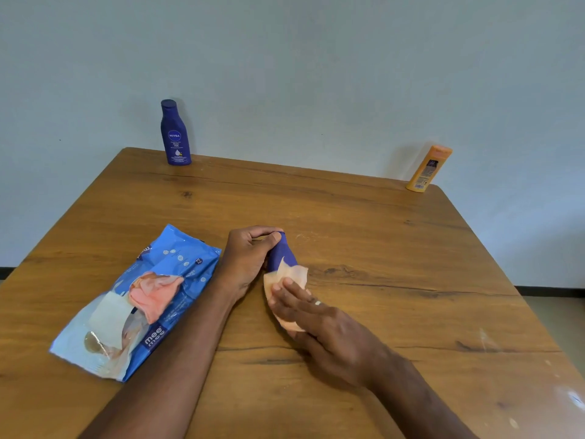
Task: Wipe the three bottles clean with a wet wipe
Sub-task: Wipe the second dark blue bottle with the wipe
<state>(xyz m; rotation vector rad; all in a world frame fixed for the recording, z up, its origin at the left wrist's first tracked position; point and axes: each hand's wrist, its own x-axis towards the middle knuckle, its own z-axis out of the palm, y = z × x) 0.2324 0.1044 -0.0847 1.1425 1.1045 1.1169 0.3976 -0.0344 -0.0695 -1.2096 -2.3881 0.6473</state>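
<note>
1. The wooden table (364,217) takes up most of what I can see; it is brown with dark grain lines and stands pushed up against a pale wall (316,58).
2. A blue pack of wet wipes (126,312) lies flat on the near left part of the table, just beside the person's left forearm. Its flap is peeled back and a pinkish wipe (155,296) sticks out of the opening.
3. The left hand (247,258) curls its fingers and thumb around the top end of a small dark blue bottle (281,255), holding it tilted over the middle of the table, cap end pointing away from the person.
4. The right hand (319,324) has its fingers fairly straight and presses a pale orange wet wipe (289,280) against the lower part of that bottle. The wipe wraps the bottle's base, so I cannot see whether the base touches the table. There is a ring (317,302) on one finger of this hand.
5. A taller blue Nivea bottle (175,134) stands upright at the far left edge of the table, against the wall, well apart from the hands.
6. An orange bottle (428,168) stands at the far right corner, also well away; it appears to lean to the right in this wide view.
</note>
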